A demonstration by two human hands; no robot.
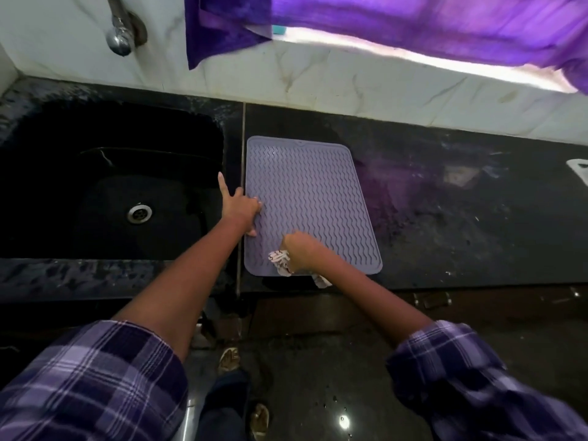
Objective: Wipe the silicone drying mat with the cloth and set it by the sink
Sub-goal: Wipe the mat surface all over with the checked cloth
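Observation:
A grey-lilac silicone drying mat (315, 192) with a wavy ribbed surface lies flat on the black counter, just right of the sink. My left hand (240, 206) presses on the mat's left edge, fingers spread, the index finger pointing away over the counter strip. My right hand (300, 249) is closed on a white patterned cloth (281, 261) and rests on the mat's near-left corner. Part of the cloth hangs past the mat's front edge.
A black sink (63, 192) with a metal drain (139, 213) sits to the left. A chrome tap (119, 33) sticks out of the white marble wall. Purple curtains (413, 23) hang above. A white object (580, 168) lies at the counter's right edge.

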